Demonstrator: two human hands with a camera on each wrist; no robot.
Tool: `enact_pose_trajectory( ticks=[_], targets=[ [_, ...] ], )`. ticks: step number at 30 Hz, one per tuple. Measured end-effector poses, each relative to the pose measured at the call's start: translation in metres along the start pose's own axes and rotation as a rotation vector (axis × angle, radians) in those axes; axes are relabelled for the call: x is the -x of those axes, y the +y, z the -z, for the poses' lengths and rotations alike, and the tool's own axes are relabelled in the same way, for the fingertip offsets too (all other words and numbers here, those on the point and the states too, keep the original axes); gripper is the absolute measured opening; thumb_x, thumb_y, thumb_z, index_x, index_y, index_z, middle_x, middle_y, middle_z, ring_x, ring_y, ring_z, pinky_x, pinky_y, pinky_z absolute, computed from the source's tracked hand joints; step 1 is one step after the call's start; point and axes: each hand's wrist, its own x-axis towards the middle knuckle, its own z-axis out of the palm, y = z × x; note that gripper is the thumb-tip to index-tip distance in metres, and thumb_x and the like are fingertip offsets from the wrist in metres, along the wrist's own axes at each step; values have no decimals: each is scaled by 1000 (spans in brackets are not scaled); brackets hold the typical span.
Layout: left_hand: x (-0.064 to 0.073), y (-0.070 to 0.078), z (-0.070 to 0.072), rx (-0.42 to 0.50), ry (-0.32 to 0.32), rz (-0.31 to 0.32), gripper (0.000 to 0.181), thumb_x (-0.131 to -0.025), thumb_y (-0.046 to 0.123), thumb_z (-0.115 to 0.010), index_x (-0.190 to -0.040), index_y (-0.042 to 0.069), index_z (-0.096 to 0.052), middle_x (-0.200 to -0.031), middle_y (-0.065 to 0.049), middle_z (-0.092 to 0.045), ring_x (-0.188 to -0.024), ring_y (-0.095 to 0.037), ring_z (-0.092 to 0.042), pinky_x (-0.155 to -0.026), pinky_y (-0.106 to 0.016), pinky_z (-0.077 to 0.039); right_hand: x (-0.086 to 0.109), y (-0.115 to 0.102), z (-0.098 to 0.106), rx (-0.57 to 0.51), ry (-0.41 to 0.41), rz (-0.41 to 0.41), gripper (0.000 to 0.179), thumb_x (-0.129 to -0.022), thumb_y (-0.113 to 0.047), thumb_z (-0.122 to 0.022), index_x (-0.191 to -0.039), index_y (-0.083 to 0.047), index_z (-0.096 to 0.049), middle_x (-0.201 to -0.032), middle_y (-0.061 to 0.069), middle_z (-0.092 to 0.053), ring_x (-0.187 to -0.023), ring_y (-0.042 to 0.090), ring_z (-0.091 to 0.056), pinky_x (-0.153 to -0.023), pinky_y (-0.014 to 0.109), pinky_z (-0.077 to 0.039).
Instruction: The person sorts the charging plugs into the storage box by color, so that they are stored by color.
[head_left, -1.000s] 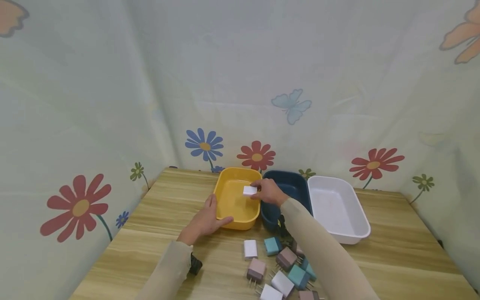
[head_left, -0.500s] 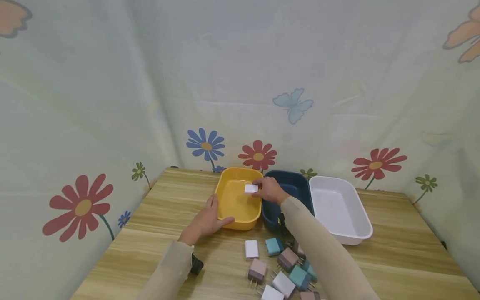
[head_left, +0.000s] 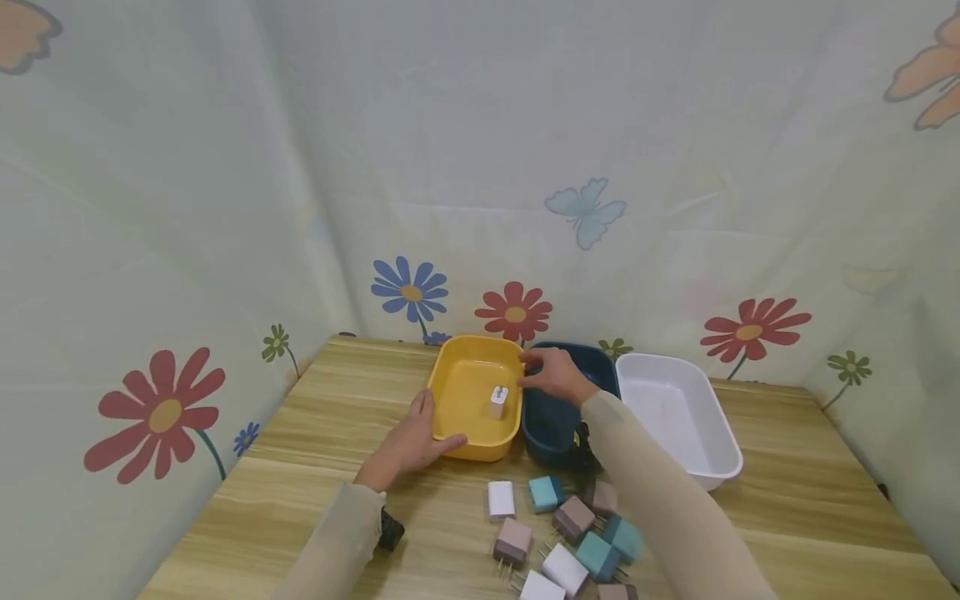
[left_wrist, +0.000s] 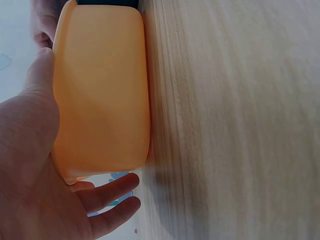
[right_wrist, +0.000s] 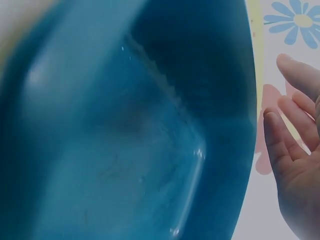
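Note:
A white plug charger (head_left: pixel 498 402) stands on the floor of the yellow bin (head_left: pixel 459 425), its prongs pointing up. My left hand (head_left: pixel 408 442) rests at the bin's near left corner. In the left wrist view the thumb of that hand (left_wrist: pixel 30 130) lies along the rim of the yellow bin (left_wrist: pixel 102 95), the other fingers spread loosely past its side. Nothing is in my right hand (head_left: pixel 555 373), which hovers over the dark blue bin (head_left: pixel 551 437) close to the yellow rim. The right wrist view shows this hand (right_wrist: pixel 297 150) with loose, parted fingers beside the blue bin (right_wrist: pixel 225 100).
To the right stands a white bin (head_left: pixel 675 417). Several chargers lie on the wooden table (head_left: pixel 300 483) in front of the bins, among them a white charger (head_left: pixel 501 500), a teal charger (head_left: pixel 546 493) and a pink charger (head_left: pixel 513 542). A flowered cloth (head_left: pixel 450 167) hangs behind.
My right hand has let go of the white charger, which now stands in the yellow bin, and has drawn back to the right. The left hand has stayed in place.

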Motion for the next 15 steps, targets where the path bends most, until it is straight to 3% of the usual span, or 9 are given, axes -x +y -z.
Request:
enact_pose_trajectory(
  ticks=[8, 15],
  targets=[
    [1, 2, 1, -14, 11, -21, 109, -71, 65, -54, -139, 0, 0, -144, -18, -5, -122, -32, -30, -96, -42, -29, 14, 4, 17, 38, -18, 45, 50, -74, -24, -71, -118, -8, -55, -111, 8, -57, -100, 25, -52, -78, 34, -47],
    [1, 3, 2, 7, -2, 4, 110, -69, 68, -52, -140, 2, 1, -144, -16, -3, -123, -31, -28, -97, -43, -28, 31, 2, 30, 123, -68, 70, 50, -74, -27, -70, -118, -9, -55, -111, 1, -57, -99, 16, -52, -81, 32, -45]
  ],
)
